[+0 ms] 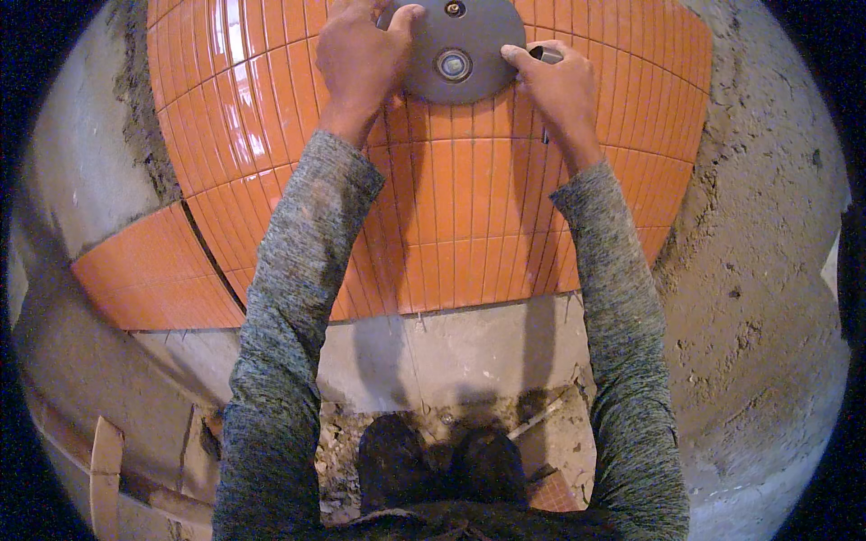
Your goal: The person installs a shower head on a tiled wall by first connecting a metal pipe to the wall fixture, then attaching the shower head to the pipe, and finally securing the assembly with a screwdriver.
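Observation:
A round dark grey plate [483, 43] lies against the orange tiles [469, 198] at the top of the view. In it sit a metal-rimmed round fitting [454, 65] and, above that, a small brass-coloured fitting [456, 9]. My left hand [361, 54] grips the plate's left side, its thumb on the face; its other fingers are partly cut off by the frame's top. At the right edge, my right hand [561, 86] is closed, with the thumb tip touching the plate's rim. A dark slim object [547, 55] shows between its fingers; its kind is unclear.
Below the tiles runs a bare grey strip [451, 361], with rubble [341, 451] around my legs. Rough mud-coloured plaster [740, 270] lies to the right. Further orange tiles [162, 270] are at the left, past a dark gap. A board piece [106, 451] stands lower left.

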A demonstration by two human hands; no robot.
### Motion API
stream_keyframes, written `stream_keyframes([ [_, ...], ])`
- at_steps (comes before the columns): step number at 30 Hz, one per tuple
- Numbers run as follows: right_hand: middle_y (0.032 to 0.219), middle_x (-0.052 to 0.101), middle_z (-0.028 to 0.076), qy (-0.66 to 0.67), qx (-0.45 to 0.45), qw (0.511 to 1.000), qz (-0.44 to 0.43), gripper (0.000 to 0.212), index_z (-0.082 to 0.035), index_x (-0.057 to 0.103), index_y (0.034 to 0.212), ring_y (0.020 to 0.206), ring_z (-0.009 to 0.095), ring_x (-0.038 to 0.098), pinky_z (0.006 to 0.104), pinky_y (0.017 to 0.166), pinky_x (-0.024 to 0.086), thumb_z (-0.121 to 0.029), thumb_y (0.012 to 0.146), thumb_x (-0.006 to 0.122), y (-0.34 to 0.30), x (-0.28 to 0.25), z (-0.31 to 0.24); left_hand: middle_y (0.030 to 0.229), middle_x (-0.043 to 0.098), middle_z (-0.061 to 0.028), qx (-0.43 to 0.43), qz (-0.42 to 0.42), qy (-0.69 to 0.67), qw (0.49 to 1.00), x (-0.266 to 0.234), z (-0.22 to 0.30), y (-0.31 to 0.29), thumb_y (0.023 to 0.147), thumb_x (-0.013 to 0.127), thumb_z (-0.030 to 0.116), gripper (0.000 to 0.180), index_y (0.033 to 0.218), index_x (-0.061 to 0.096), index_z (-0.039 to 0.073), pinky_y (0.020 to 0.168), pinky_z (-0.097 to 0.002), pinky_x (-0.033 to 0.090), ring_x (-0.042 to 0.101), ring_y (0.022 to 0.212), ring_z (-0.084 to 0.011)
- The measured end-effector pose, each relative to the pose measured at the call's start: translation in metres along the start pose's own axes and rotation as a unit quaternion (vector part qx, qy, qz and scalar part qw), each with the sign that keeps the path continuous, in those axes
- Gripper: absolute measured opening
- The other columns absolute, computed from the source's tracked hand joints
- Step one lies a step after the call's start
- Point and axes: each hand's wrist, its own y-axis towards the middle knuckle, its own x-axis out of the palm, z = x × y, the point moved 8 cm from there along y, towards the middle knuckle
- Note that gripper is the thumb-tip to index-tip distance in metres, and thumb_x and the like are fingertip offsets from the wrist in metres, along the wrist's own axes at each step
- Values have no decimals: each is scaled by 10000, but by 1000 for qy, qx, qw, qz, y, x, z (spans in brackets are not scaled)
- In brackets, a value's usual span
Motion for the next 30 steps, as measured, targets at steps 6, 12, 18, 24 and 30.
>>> stream_keyframes([
  [6,896,762,176,11,7,1000,10,456,-43,772,931,854,327,738,428,799,579,-442,717,828,2,1,9,891,715,-178,29,-3,6,1000,4,-3,1,826,801,332,341,966,740,27,728,-412,550,703,799,-328],
  [12,886,763,161,12,-13,1000,11,450,-62,769,931,859,320,739,433,799,580,-453,717,831,5,3,12,880,727,-137,83,23,42,995,5,-10,-1,818,810,420,380,947,744,69,704,-397,555,706,759,-295],
  [18,881,763,150,33,-5,999,8,438,-69,770,919,856,313,739,424,795,580,-456,721,830,2,3,6,865,720,-139,84,33,66,994,5,-10,-1,822,805,411,364,942,743,73,698,-394,553,706,757,-295],
  [24,894,763,158,26,-15,999,12,441,-70,772,917,847,326,735,428,810,577,-464,724,822,4,4,10,839,709,-134,124,48,62,989,4,-3,-3,825,802,377,337,942,745,65,725,-408,551,691,770,-308],
  [30,918,760,174,7,-16,1000,-2,448,-73,770,931,884,333,733,435,833,571,-473,734,810,9,1,9,982,695,-202,114,34,40,992,5,9,-5,848,773,238,291,1032,724,18,787,-449,536,681,889,-365],
])
